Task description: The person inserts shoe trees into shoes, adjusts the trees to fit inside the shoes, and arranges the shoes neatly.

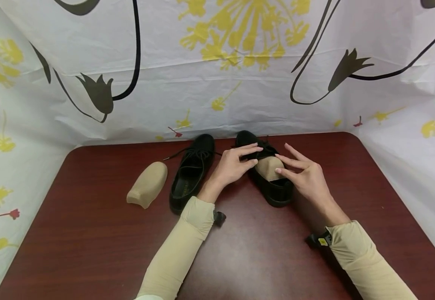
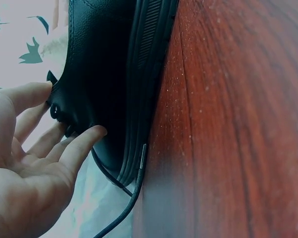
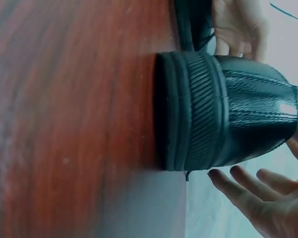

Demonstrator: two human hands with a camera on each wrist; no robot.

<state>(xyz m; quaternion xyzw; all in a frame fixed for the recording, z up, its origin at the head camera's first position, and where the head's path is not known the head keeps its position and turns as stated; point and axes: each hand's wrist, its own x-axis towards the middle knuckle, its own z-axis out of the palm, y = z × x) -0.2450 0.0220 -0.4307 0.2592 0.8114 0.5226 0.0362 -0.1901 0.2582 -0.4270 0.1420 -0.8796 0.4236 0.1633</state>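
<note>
A black lace-up shoe point(image 1: 277, 191) stands on the table, with a beige shoe insert point(image 1: 269, 168) showing in its opening. My left hand point(image 1: 234, 166) holds the shoe at its tongue and laces. In the left wrist view, the thumb is at the tongue's edge and the little finger lies along the upper. My right hand point(image 1: 307, 177) pinches the insert near the shoe's right rim, thumb on its surface, other fingers spread outside the collar. From the right wrist view, the shoe's heel point(image 3: 253, 111) faces the camera and hides the insert.
The matching black shoe point(image 1: 192, 171), its opening bare to the insole, stands close to my left forearm. Left of it lies a second beige insert point(image 1: 147, 185). A patterned white cloth point(image 1: 217, 83) hangs behind the dark red table point(image 1: 89, 241).
</note>
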